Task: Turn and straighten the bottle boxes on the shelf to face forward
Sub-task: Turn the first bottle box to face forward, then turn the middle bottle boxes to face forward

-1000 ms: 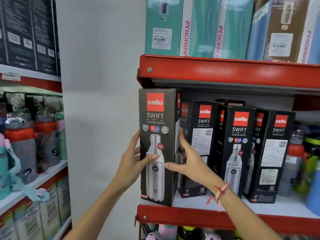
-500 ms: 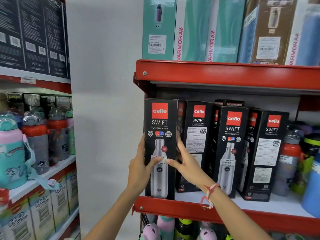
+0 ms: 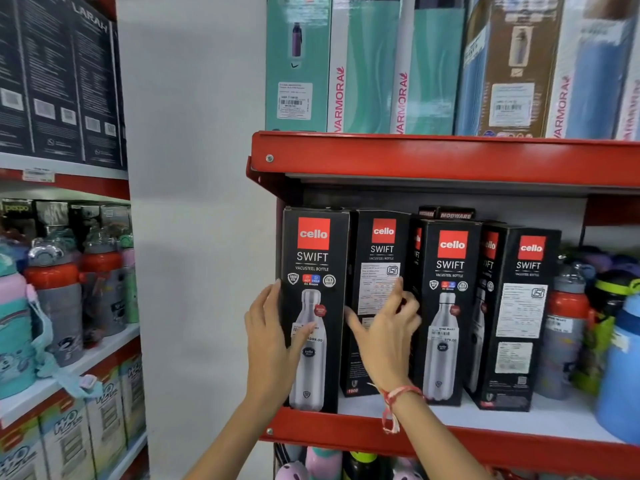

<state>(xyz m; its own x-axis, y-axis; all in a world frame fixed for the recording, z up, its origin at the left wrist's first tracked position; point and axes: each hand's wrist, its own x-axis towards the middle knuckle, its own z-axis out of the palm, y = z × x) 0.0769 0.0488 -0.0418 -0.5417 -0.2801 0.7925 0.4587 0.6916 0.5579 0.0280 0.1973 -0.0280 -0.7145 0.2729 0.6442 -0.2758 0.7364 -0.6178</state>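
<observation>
Four black Cello Swift bottle boxes stand on the red shelf (image 3: 485, 448). The leftmost box (image 3: 313, 251) stands at the shelf's front edge and faces forward, showing its bottle picture. My left hand (image 3: 268, 341) holds its left edge, thumb on the front. The second box (image 3: 381, 244) sits farther back and shows its printed label side. My right hand (image 3: 384, 334) is in front of it with fingers spread, fingertips on the label. The third box (image 3: 450, 268) shows its bottle picture, slightly angled. The fourth box (image 3: 526, 306) shows its label side, angled.
The red shelf above (image 3: 415, 157) carries tall teal and blue Varmora boxes (image 3: 367, 64). Loose bottles (image 3: 568, 327) crowd the shelf right of the black boxes. A white wall panel (image 3: 194, 237) separates this rack from a left rack of kids' bottles (image 3: 55, 292).
The leftmost box has been set square at the shelf's front. My right hand has left its right side and moved right onto the second box. The view has moved closer.
</observation>
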